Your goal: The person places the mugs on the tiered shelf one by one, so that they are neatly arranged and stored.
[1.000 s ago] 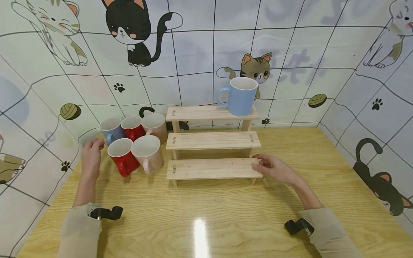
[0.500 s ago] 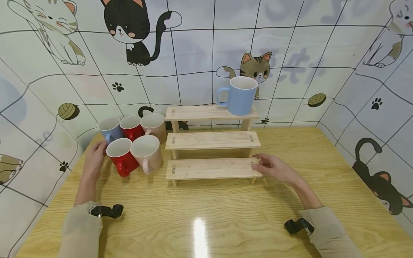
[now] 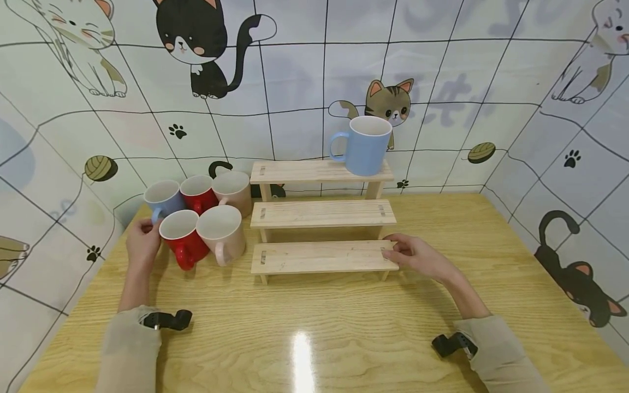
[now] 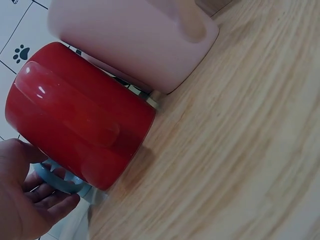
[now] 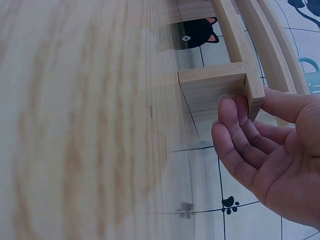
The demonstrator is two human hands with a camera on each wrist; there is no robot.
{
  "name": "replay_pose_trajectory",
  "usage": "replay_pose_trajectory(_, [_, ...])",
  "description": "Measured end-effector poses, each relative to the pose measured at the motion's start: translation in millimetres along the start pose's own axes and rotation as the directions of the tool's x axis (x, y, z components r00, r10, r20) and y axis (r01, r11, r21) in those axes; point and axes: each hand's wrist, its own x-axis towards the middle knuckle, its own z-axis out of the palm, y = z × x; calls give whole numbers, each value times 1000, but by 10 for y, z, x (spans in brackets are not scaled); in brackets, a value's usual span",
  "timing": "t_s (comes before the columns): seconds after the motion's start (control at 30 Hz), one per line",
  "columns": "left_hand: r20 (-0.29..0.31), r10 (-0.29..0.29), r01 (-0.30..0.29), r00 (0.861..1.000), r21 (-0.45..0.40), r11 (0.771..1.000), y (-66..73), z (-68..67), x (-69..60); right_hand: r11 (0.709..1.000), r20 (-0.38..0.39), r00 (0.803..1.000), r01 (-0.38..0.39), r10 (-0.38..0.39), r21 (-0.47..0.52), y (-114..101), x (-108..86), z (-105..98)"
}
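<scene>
At the back left of the head view stands a blue mug [image 3: 164,197]. My left hand [image 3: 142,240] has its fingers curled at that mug's handle [image 4: 57,181], beside a red mug [image 4: 82,117] that hides most of the blue mug in the left wrist view. On the right, my right hand [image 3: 420,257] grips the end of the lowest step of a wooden three-step rack [image 3: 324,257]. In the right wrist view, the thumb lies over the board's end [image 5: 253,90] and the fingertips are beneath it. Another blue mug [image 3: 368,147] stands on the top step's right end.
Several mugs crowd around the left hand: a front red mug [image 3: 183,240], a back red mug [image 3: 198,194], a front pink mug [image 3: 223,232] and a back pink mug [image 3: 233,191]. A cat-patterned wall sheet [image 3: 295,71] closes off the wooden table [image 3: 236,327] behind and at both sides.
My left hand has moved in from the blue mug's left side to its handle. That mug has shifted slightly left and toward me. My right hand has stayed on the rack.
</scene>
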Motion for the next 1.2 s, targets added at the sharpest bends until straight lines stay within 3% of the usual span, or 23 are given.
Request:
replay_pose_trajectory(0.67, [-18,-74,73,997,-50,996,-48,-41,1,1000,-1,1000,-5,5,13,33,18,7])
replay_pose_trajectory(0.83, [-61,-121,117,991,-57,991,-49,-46,0,1000,-3,1000,-5,5,10,25,17,9])
replay_pose_trajectory(0.97, [-107,-137,119,985,-158,980,-22,-47,-12,1000,-5,1000,-7,7,9,19,11,10])
replay_pose_trajectory(1.2, [-131,-169,107,977,-386,916,1,-32,-33,1000,-5,1000,-1,1,7,34,13,13])
